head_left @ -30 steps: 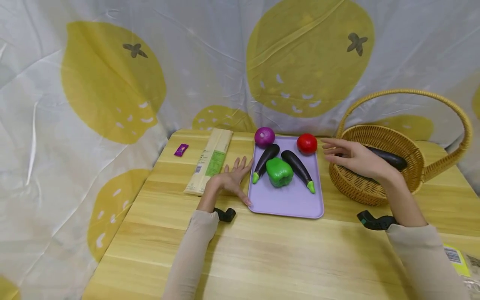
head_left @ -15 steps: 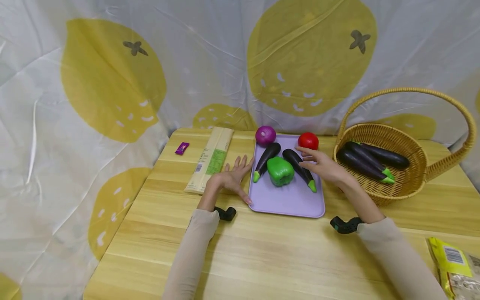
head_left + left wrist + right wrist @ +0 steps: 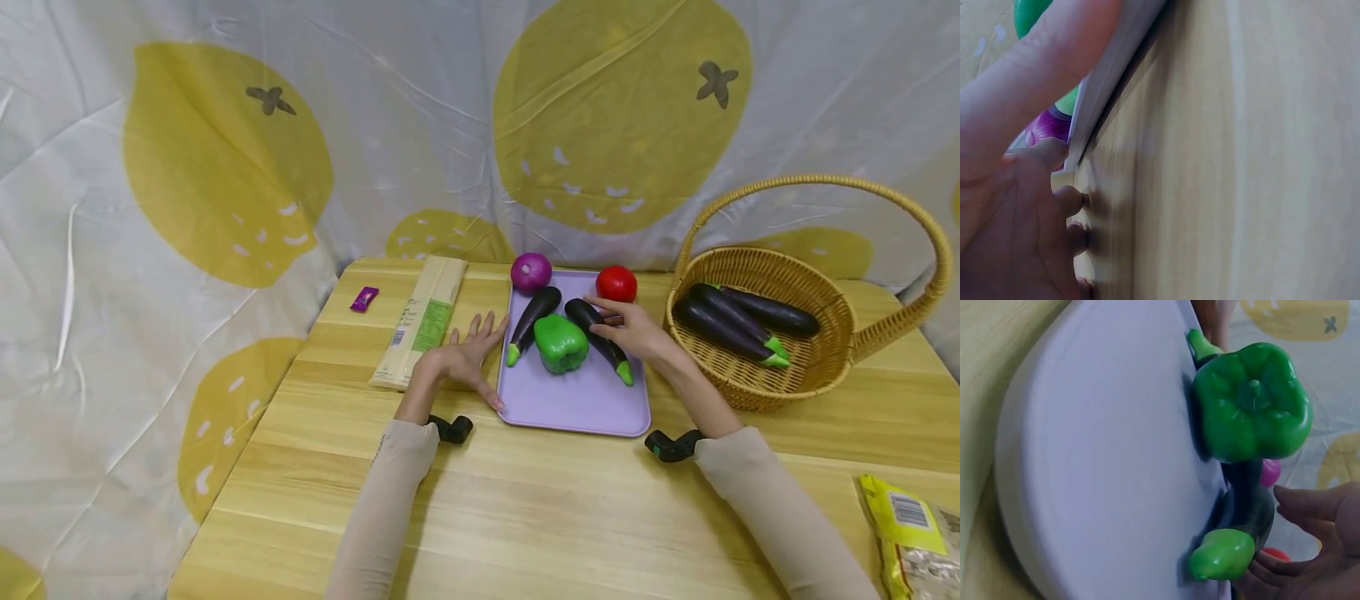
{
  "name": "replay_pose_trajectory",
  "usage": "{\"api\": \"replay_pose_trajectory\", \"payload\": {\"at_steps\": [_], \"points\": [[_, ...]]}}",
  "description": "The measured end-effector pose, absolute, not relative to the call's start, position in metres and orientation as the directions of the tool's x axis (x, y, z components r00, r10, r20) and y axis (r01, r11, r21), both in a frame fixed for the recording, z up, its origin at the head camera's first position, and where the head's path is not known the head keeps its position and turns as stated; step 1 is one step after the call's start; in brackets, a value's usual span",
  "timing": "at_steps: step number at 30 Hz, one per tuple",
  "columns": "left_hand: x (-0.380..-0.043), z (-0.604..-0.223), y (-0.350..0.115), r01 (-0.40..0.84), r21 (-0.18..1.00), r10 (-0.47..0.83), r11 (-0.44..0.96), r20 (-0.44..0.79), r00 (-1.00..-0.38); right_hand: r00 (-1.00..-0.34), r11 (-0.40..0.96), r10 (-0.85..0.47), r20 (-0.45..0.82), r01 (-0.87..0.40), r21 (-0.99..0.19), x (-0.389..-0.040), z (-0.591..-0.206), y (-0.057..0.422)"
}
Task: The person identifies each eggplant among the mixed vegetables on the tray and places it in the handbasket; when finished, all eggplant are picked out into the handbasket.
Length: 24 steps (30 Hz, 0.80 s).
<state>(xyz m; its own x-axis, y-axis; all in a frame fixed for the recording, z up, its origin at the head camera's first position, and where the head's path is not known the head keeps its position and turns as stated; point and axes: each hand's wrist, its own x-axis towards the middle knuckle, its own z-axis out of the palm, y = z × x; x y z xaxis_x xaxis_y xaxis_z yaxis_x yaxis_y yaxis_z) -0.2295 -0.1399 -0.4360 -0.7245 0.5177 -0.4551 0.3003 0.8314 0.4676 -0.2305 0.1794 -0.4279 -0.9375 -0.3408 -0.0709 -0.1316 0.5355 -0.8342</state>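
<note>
A lilac tray (image 3: pixel 570 408) holds a green bell pepper (image 3: pixel 561 343) between two eggplants, the left one (image 3: pixel 534 323) and the right one (image 3: pixel 597 340). My right hand (image 3: pixel 633 329) reaches over the tray's right edge, its fingers and thumb at either side of the right eggplant's dark body; in the right wrist view the thumb looks just off it. My left hand (image 3: pixel 467 362) lies spread at the tray's left edge, the thumb (image 3: pixel 1054 69) and index fingertip against the rim. A purple onion (image 3: pixel 531 272) and a red tomato (image 3: pixel 617 284) sit at the tray's back corners.
Right of the tray stands a wicker basket (image 3: pixel 832 371) with a tall handle and several eggplants (image 3: pixel 738 321) inside. A long noodle-like packet (image 3: pixel 420 325) and a small purple wrapper (image 3: pixel 364 299) lie to the left. A yellow bag (image 3: pixel 903 521) is at the lower right.
My right hand has moved left from over the basket to the right eggplant on the tray. My left hand has stayed at the tray's left edge.
</note>
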Motion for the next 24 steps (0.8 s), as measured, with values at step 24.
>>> {"api": "replay_pose_trajectory", "payload": {"at_steps": [24], "points": [[-0.2281, -0.4354, -0.1404, 0.31, 0.474, 0.528, 0.824, -0.447, -0.722, -0.942, 0.587, -0.33, -0.059, -0.155, -0.795, -0.2386, -0.4303, 0.174]]}}
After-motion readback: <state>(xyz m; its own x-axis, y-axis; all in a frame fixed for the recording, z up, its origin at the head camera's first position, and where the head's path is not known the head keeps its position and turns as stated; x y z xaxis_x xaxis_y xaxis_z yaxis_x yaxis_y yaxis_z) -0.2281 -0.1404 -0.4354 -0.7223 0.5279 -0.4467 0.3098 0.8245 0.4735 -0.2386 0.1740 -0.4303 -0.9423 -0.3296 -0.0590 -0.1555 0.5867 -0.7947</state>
